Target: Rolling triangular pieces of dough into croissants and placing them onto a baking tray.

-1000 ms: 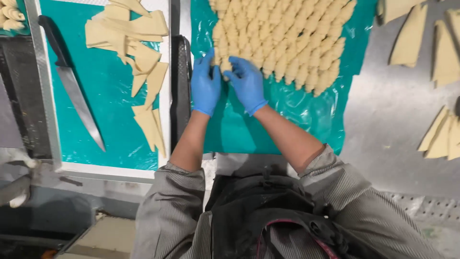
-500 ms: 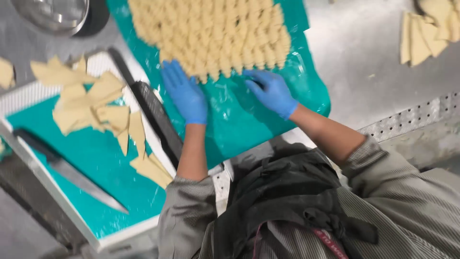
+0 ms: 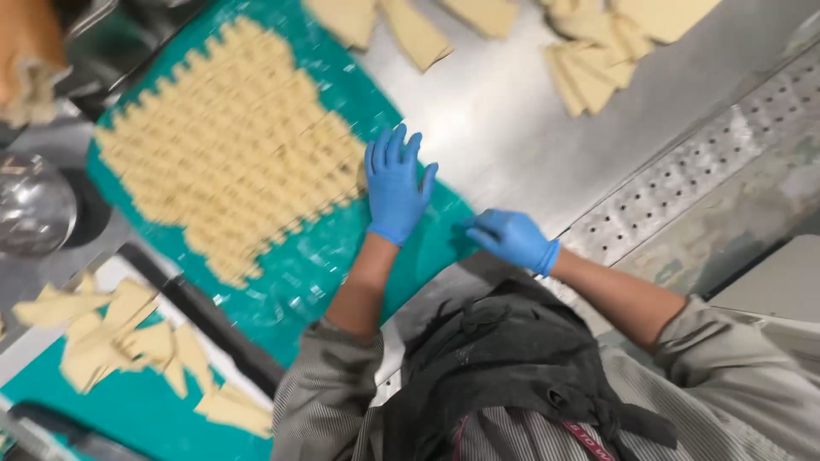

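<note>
Two gloved hands rest at the green sheet's near edge: left hand flat, fingers spread; right hand pinching its corner beside bare desk.

Gloved hands on a green sheet of dough pieces

Left hand lies flat at centre; right hand pinches the green sheet edge beside the steel surface.

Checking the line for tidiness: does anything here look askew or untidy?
Mostly orderly. The green sheet lies diagonally across the steel table, and loose dough triangles sit in uneven heaps beyond it.
</note>
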